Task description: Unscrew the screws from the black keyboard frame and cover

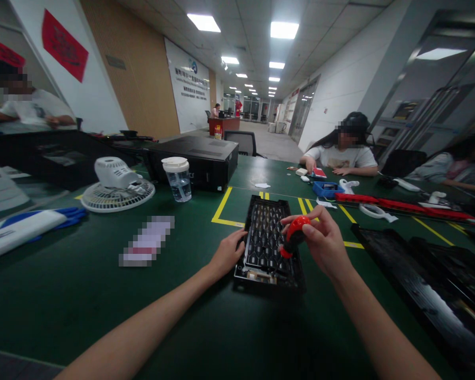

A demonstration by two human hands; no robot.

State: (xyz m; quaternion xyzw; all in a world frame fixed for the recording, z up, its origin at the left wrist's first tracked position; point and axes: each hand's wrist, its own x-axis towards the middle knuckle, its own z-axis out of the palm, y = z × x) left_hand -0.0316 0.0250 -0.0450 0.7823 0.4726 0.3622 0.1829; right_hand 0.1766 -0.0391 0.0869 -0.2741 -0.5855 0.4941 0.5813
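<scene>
Head view: right hand (323, 238) pinches red tool (298, 230); left hand (226, 255), loosely curled, touches casing (264, 237).

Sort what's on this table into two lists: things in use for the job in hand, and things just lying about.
In use:
- black unit, the left hand at its edge
- red-and-black tool in the right hand

Apparently lying about:
- lidded cup
- white fan part
- blue bin
- long black panel, possibly related

White fan (115, 181) beside lidded cup (177, 179)
</scene>
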